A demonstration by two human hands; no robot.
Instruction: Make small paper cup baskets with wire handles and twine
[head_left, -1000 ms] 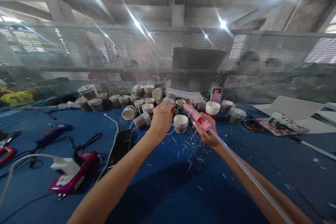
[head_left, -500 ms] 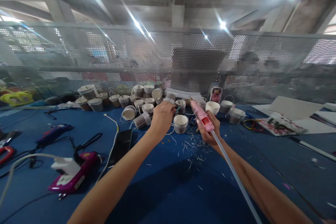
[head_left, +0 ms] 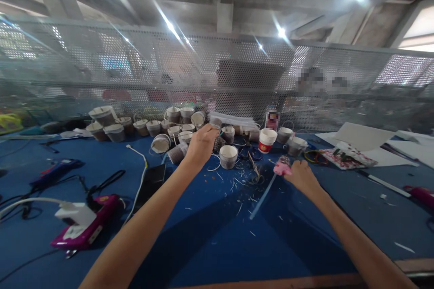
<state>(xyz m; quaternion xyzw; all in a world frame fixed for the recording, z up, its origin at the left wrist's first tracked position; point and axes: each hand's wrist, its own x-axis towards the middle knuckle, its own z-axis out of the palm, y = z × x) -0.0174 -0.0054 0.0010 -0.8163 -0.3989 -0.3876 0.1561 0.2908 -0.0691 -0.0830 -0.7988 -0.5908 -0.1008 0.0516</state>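
My left hand (head_left: 202,144) is closed in a pinch beside the small cups in the middle. A small teal tip shows by its fingertips; what it holds is too small to make out. My right hand (head_left: 303,175) is closed at the handle of a pink hot glue gun (head_left: 282,166), low over the table on the right. A long clear glue stick (head_left: 263,196) juts from the gun toward me. Between my hands stand a grey-sided cup with a white inside (head_left: 228,157) and a red-and-white paper cup (head_left: 267,140). Scissors (head_left: 254,165) lie among white scraps.
Several small grey buckets (head_left: 115,132) line the back before a perforated metal screen (head_left: 190,72). A purple power strip (head_left: 88,226), white cable (head_left: 145,167) and dark phone (head_left: 151,186) lie left. White sheets (head_left: 359,137) and a patterned packet (head_left: 351,157) lie right.
My right hand has lowered the glue gun to the right, and its stick now slants left. The red-and-white cup and scissors have come into clear sight. My left hand stays pinched near the cups.
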